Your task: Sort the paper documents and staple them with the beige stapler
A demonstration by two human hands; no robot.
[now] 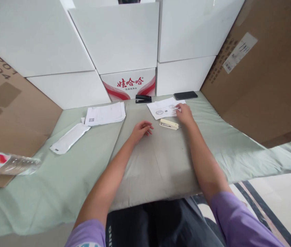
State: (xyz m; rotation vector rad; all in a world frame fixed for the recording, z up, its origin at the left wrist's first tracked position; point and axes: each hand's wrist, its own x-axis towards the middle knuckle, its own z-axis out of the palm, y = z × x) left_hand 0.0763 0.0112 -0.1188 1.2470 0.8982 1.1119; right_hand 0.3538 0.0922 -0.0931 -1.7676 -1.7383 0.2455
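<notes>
My right hand (185, 114) sits just above frame centre, fingers bent down narrow onto the near edge of a stamped sheet (164, 108); fingertips touch the paper, nothing lifted that I can tell. Two round stamps show on the sheet; their text is too small to read. A cream stapler (169, 124) lies just beside that hand, toward centre, not touched.

My left hand (142, 130) rests on the green cloth (65, 181), left of the cream stapler, fingers loosely curled, half open, holding nothing.

Behind the sheet: a black stapler (143, 98) and a dark phone (185, 95), both against the boxes. Left of centre, a stack of papers (105, 114) with a small square code printed on it. Further left, a white pouch (69, 138).

Upper centre, a white carton (129, 84) carries red Chinese characters with red swooshes. Upper left, a brown box (3, 103) reads "304". At the left edge, a plastic bottle (8, 164) with a red label.
</notes>
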